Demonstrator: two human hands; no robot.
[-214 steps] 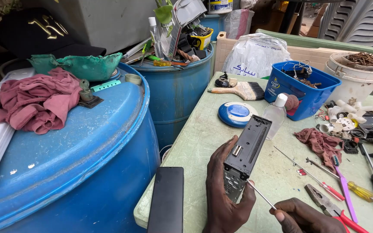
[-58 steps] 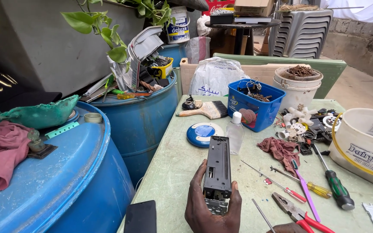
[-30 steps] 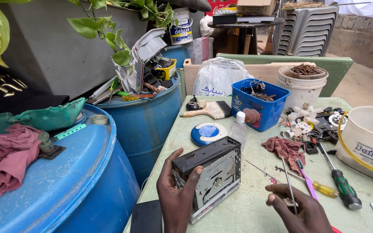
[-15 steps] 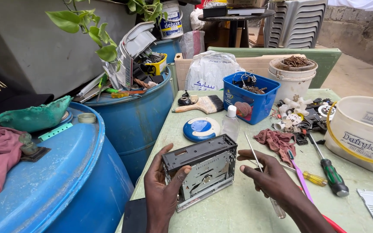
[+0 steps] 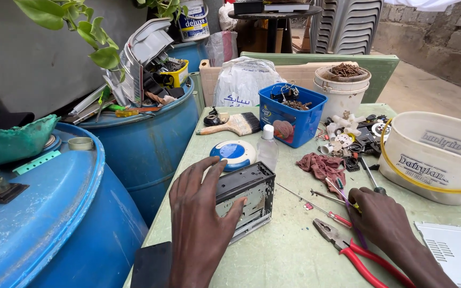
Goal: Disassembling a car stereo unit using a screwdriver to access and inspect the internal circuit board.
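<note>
My left hand (image 5: pixel 201 213) lies spread over the top and near side of the boxy grey metal car stereo chassis (image 5: pixel 246 200), fingers splayed and thumb against its face, pressing it down rather than closing around it. The chassis rests on the pale green table (image 5: pixel 278 256), roughly midway between the table's left edge and the scattered tools. My right hand (image 5: pixel 382 218) is palm down on the table, fingers curled over a cluster of thin screwdrivers (image 5: pixel 342 194); I cannot tell whether it truly grips one. The red-handled pliers (image 5: pixel 348 250) lie just beside that hand, nearer me.

Room is tight on the left: the table edge runs close to my left wrist, with the big blue plastic drum (image 5: pixel 54 224) standing just beyond it and a flat black slab (image 5: pixel 150 264) at the near corner. Behind the chassis sit the round blue and white disc (image 5: pixel 233 153) and a small clear bottle (image 5: pixel 267 149), both near. To the right, the white plastic bucket (image 5: pixel 433 160) and a white vented panel (image 5: pixel 454 250) close off that side. The barest stretch of table is between my two hands and towards me.

Half a second ago my right hand was raised with a thin screwdriver beside the chassis; now it is down among the tools, well apart from it. My left hand has shifted from the chassis's left end to its top.
</note>
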